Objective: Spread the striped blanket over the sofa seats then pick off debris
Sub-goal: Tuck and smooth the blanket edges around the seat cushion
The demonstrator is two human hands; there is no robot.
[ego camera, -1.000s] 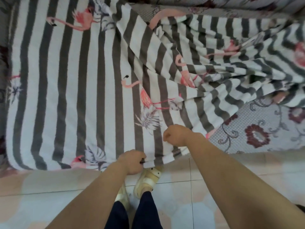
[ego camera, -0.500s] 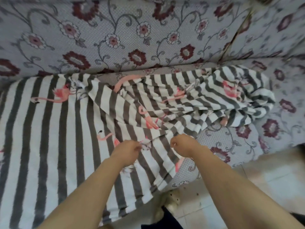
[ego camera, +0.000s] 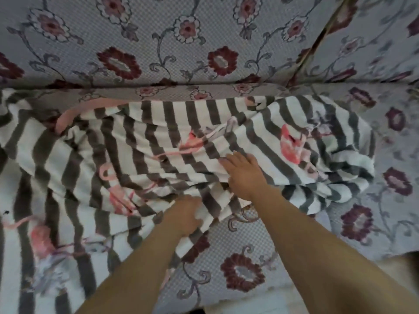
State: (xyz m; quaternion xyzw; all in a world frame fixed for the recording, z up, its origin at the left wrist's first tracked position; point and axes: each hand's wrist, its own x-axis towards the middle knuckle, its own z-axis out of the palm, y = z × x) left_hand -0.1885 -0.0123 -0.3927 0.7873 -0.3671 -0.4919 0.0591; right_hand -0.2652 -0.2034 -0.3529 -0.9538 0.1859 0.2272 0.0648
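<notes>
The blanket [ego camera: 140,168] lies bunched on the sofa [ego camera: 260,241] seat, flat at left, seat bare at right. The left hand [ego camera: 184,215] is clenched on a fold; the right hand [ego camera: 243,171] presses flat, fingers spread.

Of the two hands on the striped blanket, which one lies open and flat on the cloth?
The right hand: its fingers spread flat over the bunched striped blanket. The left hand is closed, gripping a fold nearer the seat's front.

Your sofa seat [ego camera: 249,241], in floral fabric, carries the striped blanket [ego camera: 127,155], bunched in folds around where your hands grip; beyond that grip, rightward, the seat is bare.
</notes>
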